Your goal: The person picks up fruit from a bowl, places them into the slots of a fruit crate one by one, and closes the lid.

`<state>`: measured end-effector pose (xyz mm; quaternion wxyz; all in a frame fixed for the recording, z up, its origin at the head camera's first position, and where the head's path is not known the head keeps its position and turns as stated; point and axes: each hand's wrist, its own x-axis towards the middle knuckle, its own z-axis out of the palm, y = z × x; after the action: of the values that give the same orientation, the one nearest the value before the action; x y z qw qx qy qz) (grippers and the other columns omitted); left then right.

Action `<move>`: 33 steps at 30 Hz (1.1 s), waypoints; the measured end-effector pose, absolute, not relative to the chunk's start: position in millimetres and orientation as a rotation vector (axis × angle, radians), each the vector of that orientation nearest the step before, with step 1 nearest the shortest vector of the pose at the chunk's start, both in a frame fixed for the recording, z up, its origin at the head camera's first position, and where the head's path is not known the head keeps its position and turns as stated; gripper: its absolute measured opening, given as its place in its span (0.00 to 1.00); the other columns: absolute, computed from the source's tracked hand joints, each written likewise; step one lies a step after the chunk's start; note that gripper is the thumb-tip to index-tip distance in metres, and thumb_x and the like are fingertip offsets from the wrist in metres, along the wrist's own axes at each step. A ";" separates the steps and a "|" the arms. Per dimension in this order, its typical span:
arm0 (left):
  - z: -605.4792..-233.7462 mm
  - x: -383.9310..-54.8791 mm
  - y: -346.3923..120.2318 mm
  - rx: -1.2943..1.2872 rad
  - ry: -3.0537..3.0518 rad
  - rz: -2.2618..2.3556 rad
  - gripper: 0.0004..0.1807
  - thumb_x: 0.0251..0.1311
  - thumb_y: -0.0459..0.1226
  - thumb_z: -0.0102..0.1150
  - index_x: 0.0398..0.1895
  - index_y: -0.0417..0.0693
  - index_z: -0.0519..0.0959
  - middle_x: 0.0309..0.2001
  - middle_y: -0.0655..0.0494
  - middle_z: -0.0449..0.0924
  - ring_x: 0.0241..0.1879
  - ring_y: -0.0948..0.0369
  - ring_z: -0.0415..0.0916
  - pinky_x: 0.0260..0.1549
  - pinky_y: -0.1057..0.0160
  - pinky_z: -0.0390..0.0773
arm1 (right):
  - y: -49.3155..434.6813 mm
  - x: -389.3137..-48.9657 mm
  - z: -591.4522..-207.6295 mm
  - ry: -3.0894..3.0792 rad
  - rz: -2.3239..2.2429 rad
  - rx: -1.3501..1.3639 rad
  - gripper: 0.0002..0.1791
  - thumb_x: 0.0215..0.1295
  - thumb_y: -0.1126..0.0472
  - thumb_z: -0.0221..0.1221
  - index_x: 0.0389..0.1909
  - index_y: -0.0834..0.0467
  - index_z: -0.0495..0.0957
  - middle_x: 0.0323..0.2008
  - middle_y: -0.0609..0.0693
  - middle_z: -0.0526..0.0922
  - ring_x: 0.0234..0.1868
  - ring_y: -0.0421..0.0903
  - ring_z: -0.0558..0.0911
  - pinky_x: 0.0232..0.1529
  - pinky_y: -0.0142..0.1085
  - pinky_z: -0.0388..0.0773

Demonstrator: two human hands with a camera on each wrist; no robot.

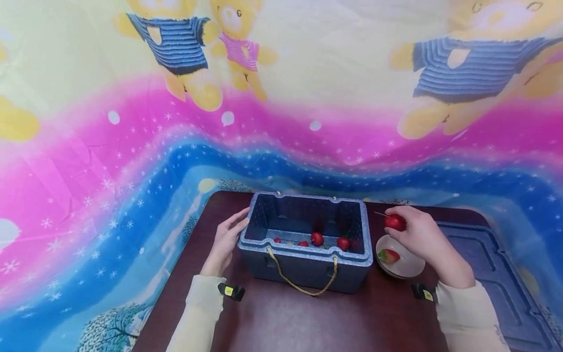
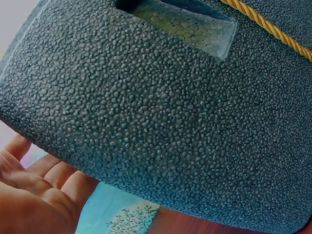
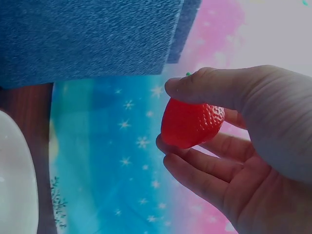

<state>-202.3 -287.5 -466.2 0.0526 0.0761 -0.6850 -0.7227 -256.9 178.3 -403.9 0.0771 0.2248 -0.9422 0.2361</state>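
Observation:
My right hand [image 1: 415, 230] pinches a red strawberry [image 3: 190, 122] between thumb and fingertips, above a white bowl [image 1: 418, 271]. In the right wrist view the fruit shows a dimpled skin and a bit of green by the thumb. Another strawberry [image 1: 389, 255], red with a green top, lies in the bowl. Against the left end of a dark blue-grey foam box [image 1: 303, 274] rests my left hand [image 1: 226, 239], its fingers fairly straight. Several red fruits, one of them a round red fruit [image 1: 316, 238], lie on the box floor, partly hidden by the front wall.
A yellow rope handle [image 1: 303, 288] hangs on the box's front. To the right, the dark blue-grey lid [image 1: 484, 264] lies on the brown table [image 1: 303, 325], partly behind my right arm. A cloth printed with bears [image 1: 308, 122] hangs behind the table.

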 end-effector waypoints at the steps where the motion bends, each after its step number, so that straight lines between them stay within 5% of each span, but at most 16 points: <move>1: -466.2 -202.2 -287.5 0.232 -2.084 -2.197 0.24 0.71 0.41 0.60 0.68 0.49 0.76 0.69 0.50 0.72 0.65 0.55 0.69 0.63 0.54 0.68 | 177.0 -257.1 -401.8 -2.819 0.705 0.678 0.30 0.51 0.65 0.76 0.57 0.64 0.79 0.52 0.68 0.79 0.46 0.66 0.81 0.38 0.57 0.83; 33: -466.3 -201.8 -287.4 0.222 -2.095 -2.186 0.25 0.70 0.43 0.61 0.68 0.51 0.76 0.69 0.51 0.72 0.66 0.55 0.69 0.64 0.52 0.68 | 131.4 -271.2 -349.9 -2.713 0.496 0.896 0.25 0.56 0.64 0.73 0.55 0.61 0.79 0.52 0.62 0.80 0.46 0.62 0.83 0.40 0.57 0.83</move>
<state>-201.8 -287.4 -466.3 0.0526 0.0730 -0.6891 -0.7190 -271.2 131.4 -349.9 0.1206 0.3069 -0.9287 0.1697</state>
